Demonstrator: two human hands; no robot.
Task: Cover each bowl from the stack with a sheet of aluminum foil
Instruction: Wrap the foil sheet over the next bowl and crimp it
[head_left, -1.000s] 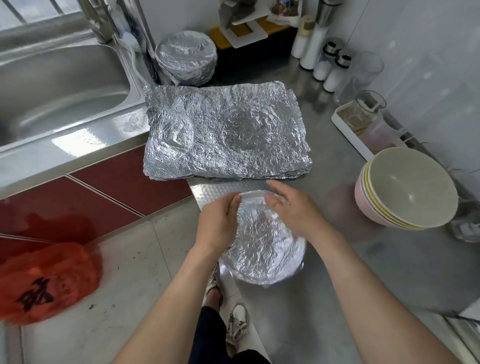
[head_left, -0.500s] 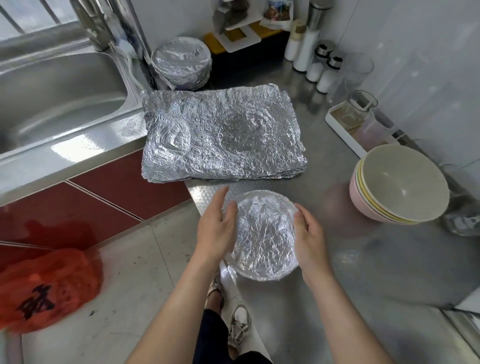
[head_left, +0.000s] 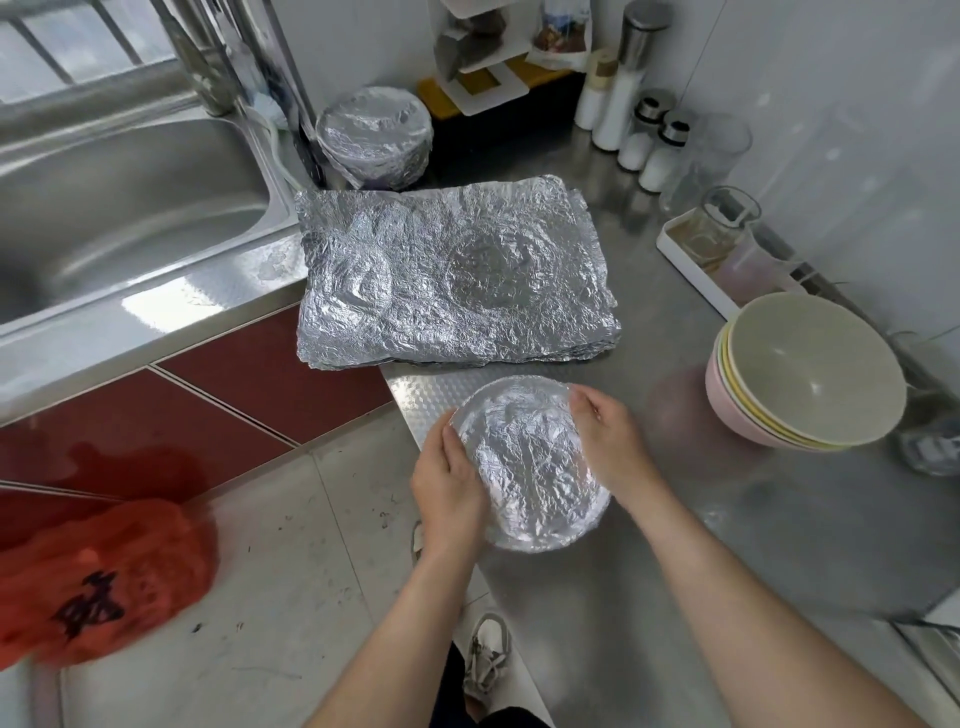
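A foil-covered bowl (head_left: 530, 467) sits near the front corner of the steel counter (head_left: 701, 545). My left hand (head_left: 452, 488) cups its left rim and my right hand (head_left: 605, 441) presses against its right rim, both gripping the foil edge. Behind it lies a thick pile of crumpled aluminum foil sheets (head_left: 452, 275). To the right stands a stack of uncovered bowls (head_left: 805, 374), grey on top, yellow and pink below. Several foil-covered bowls (head_left: 374, 135) are stacked at the back beside the sink.
A steel sink (head_left: 114, 208) with a tap lies at the left. Spice shakers (head_left: 654, 145), a glass jar on a white tray (head_left: 691, 249) and a rack line the back wall. A red plastic bag (head_left: 98, 577) hangs low at the left above the tiled floor.
Both hands slid around the covered bowl's rim; the right hand went from the top to the right side and then up toward the far right edge. The bowl stayed in place.
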